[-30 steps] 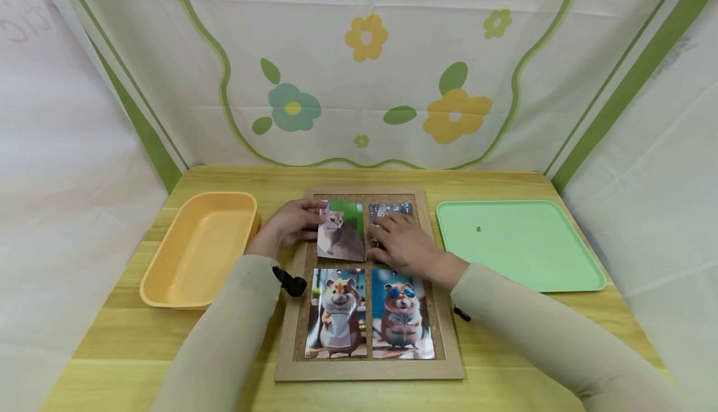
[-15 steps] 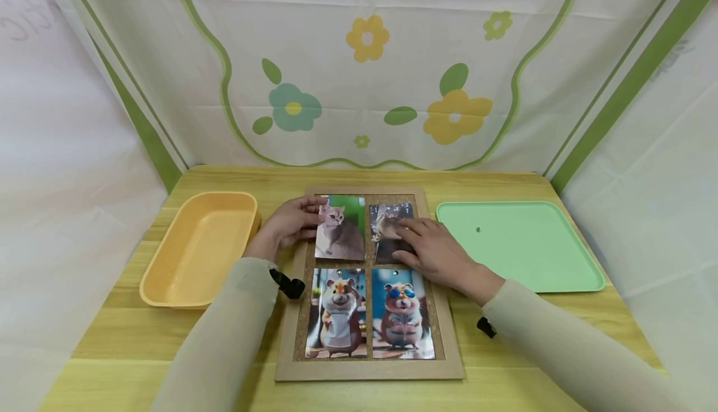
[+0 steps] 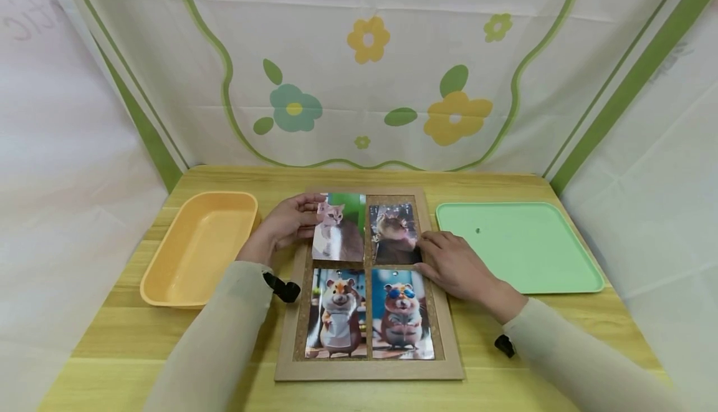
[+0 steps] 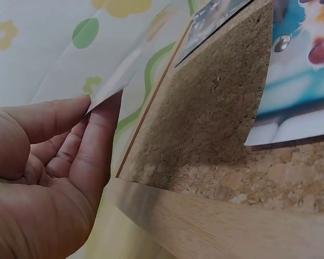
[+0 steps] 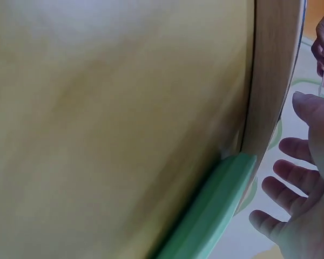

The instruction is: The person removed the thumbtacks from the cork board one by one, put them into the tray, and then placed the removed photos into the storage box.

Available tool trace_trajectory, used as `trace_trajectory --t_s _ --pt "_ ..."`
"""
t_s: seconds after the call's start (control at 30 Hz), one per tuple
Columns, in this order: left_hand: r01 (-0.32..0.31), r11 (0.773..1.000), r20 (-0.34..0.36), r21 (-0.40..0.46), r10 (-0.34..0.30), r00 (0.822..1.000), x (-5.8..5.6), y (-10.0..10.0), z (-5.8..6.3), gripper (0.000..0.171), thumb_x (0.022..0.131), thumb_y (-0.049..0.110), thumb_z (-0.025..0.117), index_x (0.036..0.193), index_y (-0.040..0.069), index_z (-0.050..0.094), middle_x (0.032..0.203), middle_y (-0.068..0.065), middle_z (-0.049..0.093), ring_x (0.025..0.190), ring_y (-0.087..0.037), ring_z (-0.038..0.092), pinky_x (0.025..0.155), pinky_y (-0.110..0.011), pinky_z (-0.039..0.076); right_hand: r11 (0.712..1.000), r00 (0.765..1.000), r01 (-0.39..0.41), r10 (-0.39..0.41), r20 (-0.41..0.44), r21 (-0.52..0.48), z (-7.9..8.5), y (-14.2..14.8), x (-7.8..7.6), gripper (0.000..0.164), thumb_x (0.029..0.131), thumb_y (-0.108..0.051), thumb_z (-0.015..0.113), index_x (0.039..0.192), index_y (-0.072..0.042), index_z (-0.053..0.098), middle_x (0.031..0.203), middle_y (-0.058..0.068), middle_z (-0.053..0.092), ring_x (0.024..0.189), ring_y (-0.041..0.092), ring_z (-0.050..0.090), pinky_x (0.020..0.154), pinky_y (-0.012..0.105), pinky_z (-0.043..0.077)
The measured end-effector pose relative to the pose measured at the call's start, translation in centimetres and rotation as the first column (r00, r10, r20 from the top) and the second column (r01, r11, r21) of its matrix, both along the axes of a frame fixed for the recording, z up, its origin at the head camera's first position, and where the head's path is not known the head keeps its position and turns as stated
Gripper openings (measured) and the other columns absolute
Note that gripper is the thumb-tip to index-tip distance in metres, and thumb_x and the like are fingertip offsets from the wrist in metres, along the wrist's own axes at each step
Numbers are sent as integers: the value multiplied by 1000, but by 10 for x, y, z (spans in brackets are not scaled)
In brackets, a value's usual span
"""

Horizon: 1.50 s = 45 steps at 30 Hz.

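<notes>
My left hand (image 3: 288, 222) pinches the left edge of a cat photo (image 3: 342, 231) between thumb and fingers. In the left wrist view that photo (image 4: 124, 73) stands raised, apart from the cork (image 4: 200, 113). My right hand (image 3: 454, 262) hovers with spread, relaxed fingers by the right side of the framed cork board (image 3: 370, 371), holding nothing. A second animal photo (image 3: 392, 237) lies at the board's upper right, close to the right fingertips. Below it is a hamster photo with blue sunglasses (image 3: 402, 318), and to its left a hamster photo with an apron (image 3: 339, 318).
A yellow-orange bin (image 3: 193, 250) stands left of the board. On the right lies a green tray (image 3: 527, 250) bearing one small metallic pin (image 3: 478, 230). Both lower photos show a metal pin at their top edge. A flowered curtain (image 3: 359, 88) closes off the table's back.
My right hand has drawn away from the upper-right photo toward the tray side, uncovering it. With the left hand, the cat photo has shifted slightly up and left.
</notes>
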<state>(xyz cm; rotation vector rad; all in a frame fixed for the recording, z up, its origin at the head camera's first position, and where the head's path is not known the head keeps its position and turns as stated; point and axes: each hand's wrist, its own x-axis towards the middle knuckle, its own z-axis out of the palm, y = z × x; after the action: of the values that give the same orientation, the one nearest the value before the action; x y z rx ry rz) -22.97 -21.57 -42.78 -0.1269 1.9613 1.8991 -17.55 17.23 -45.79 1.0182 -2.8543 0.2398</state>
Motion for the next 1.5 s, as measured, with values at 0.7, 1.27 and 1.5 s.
trace_trajectory --t_s 0.7,1.27,1.5 --pt "3 1000 -68 31 -1 998 9 -8 21 49 107 6 62 154 14 52 131 -2 51 91 -11 59 68 -24 54 1000 1000 11 -11 9 -5 -13 4 4 62 106 -45 62 149 -1 58 148 20 60 136 41 55 110 60 49" --pt "41 998 -142 -40 -47 989 20 -46 54 50 108 9 59 156 10 45 136 -2 46 104 -13 57 77 -27 54 1000 1000 13 -13 -1 14 -14 5 5 61 106 -44 62 148 -1 59 149 20 59 137 41 54 112 59 48" --pt "40 999 -128 -36 -44 991 27 -73 60 44 108 11 61 150 16 49 135 0 46 97 -10 55 71 -24 53 1000 1000 9 -9 -10 26 -14 6 6 61 106 -45 62 149 -1 59 149 20 59 137 41 54 111 59 48"
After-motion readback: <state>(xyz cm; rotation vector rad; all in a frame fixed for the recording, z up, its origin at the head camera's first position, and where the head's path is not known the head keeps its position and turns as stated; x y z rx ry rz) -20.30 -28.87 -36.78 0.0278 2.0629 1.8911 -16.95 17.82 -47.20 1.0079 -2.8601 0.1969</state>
